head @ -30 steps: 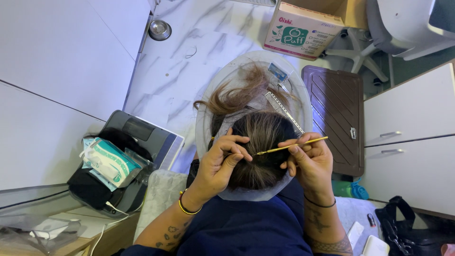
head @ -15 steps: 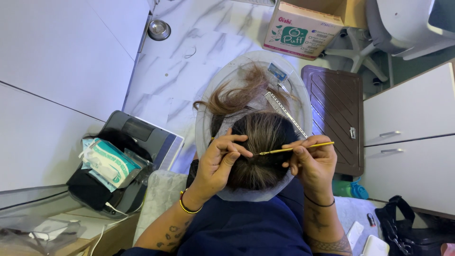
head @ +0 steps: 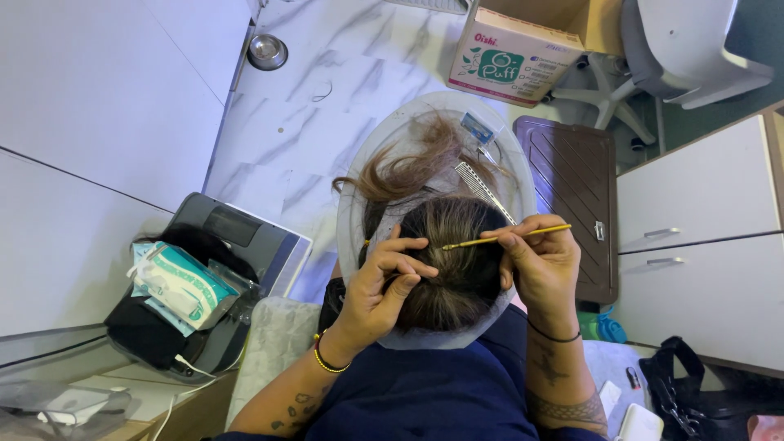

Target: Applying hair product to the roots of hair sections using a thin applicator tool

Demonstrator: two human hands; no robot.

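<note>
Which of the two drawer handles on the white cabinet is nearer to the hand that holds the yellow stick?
The lower drawer handle; it lies closer to the right hand than the upper drawer handle above it.

Thin yellow tail comb (head: 506,238) is lying near-horizontal at frame centre, tip resting on the parting, handle end poking right. Dark streaked hair (head: 457,261) is sitting mid-frame, loose brown section (head: 408,167) flipping upward above it.
</note>
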